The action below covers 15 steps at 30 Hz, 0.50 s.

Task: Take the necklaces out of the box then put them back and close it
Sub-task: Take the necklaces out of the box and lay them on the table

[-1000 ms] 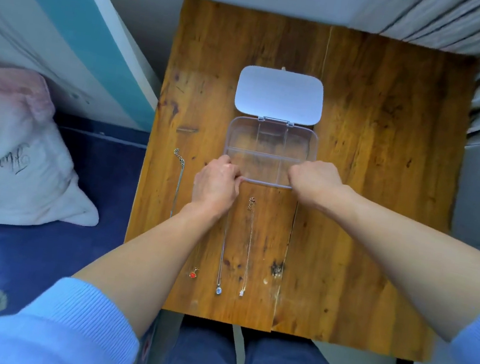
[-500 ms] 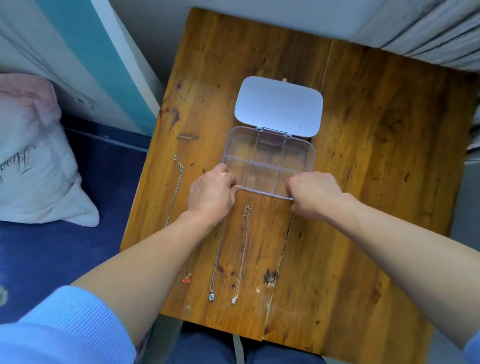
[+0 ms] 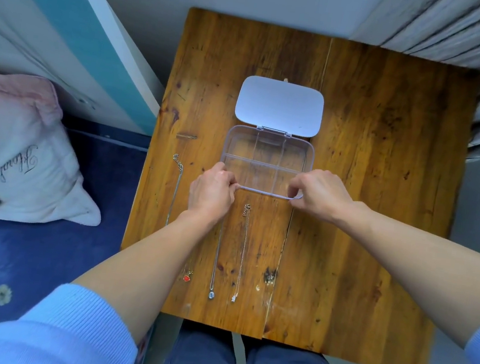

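Wooden worktop (image 3: 367, 198) is carrying three necklaces (image 3: 241, 252); your left hand (image 3: 211, 192) and right hand (image 3: 321, 194) are pinching the open box (image 3: 266, 157) by its near corners

Clear box (image 3: 266, 157) w/ white lid (image 3: 279, 106), brown wood table (image 3: 367, 198).

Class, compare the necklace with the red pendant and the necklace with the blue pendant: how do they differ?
The necklace with the red pendant lies leftmost, its chain mostly hidden under the left forearm; the necklace with the blue pendant lies nearer the middle, its chain mostly visible. Both lie stretched straight on the wooden table, outside the box.
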Available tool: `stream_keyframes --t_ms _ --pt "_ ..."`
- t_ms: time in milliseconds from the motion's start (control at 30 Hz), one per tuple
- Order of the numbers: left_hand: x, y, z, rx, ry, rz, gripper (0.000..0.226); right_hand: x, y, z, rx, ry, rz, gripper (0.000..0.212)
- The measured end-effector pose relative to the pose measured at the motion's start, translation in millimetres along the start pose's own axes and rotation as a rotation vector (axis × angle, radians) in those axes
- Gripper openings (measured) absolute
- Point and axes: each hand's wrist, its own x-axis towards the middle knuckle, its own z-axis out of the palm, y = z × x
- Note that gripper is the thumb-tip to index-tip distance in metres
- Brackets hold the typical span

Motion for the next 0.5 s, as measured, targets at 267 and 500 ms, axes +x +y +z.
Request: stream_keyframes --t_ms 267,500 --pt "1.9 1.6 -4.0 0.008 -0.011 0.001 0.020 -10.3 4.2 -18.0 0.867 0.072 0.287 0.007" --pt "3.3 22.9 -3.1 0.013 0.107 0.114 0.020 -20.8 35.8 -24.9 1.342 -0.047 0.644 0.013"
